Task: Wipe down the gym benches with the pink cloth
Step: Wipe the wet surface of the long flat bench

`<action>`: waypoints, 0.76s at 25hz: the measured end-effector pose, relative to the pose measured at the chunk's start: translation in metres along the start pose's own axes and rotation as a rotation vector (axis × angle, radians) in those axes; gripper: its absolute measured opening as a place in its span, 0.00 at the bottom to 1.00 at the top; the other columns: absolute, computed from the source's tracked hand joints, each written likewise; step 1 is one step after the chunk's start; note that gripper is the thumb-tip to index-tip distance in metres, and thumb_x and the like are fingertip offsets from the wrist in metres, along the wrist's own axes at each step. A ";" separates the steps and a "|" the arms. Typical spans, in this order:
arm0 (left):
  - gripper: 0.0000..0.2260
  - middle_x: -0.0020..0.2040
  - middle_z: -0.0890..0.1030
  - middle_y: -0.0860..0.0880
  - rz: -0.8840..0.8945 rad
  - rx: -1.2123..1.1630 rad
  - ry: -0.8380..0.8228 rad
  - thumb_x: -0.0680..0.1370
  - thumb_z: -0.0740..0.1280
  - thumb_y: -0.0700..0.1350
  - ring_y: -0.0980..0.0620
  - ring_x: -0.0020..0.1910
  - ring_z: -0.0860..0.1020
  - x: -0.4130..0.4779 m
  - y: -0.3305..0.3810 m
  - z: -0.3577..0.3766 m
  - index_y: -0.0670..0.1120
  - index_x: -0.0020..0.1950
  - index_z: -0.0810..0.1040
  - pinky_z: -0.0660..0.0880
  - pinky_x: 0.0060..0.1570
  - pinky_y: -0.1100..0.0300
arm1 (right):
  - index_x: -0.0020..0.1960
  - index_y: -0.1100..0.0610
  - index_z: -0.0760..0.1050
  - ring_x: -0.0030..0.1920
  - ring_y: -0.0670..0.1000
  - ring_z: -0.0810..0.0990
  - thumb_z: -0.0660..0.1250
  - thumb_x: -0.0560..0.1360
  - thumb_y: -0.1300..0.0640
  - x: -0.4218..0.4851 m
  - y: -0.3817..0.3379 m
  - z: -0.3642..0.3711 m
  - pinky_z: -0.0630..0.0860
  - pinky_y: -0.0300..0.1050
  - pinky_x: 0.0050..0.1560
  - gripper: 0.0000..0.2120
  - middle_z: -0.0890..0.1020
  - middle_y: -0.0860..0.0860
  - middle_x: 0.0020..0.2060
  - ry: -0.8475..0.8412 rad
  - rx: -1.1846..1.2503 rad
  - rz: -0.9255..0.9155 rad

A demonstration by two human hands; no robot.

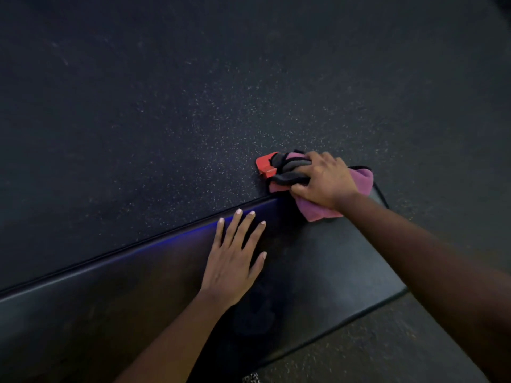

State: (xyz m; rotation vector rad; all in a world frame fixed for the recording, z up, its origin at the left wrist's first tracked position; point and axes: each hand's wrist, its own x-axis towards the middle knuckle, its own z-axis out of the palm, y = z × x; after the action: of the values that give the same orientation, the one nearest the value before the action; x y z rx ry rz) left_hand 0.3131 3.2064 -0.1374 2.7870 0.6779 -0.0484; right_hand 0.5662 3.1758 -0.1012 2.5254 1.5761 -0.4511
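Observation:
A black padded gym bench (331,266) runs from the lower left to the right of centre. My right hand (323,179) presses the pink cloth (362,179) onto the bench's far corner, fingers curled over it. The cloth is bunched, with grey folds and black trim under my fingers. My left hand (235,258) lies flat on the bench top near its far edge, fingers spread, holding nothing.
A red part (265,163) of the bench frame sticks out past the cloth onto the floor. Dark speckled rubber flooring (193,92) fills the view beyond the bench and at the lower right.

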 end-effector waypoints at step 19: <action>0.27 0.74 0.64 0.47 0.237 0.133 -0.060 0.76 0.52 0.56 0.46 0.74 0.55 0.065 0.135 0.040 0.49 0.74 0.57 0.49 0.70 0.43 | 0.63 0.48 0.75 0.65 0.52 0.72 0.59 0.65 0.48 -0.120 0.164 0.045 0.62 0.35 0.62 0.27 0.75 0.52 0.64 0.052 0.849 0.409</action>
State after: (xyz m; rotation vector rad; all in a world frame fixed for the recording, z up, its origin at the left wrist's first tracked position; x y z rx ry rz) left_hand 0.4340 3.1094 -0.1477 2.9595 0.3374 -0.1333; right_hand 0.6555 2.9887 -0.1134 3.3598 0.9207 -1.1971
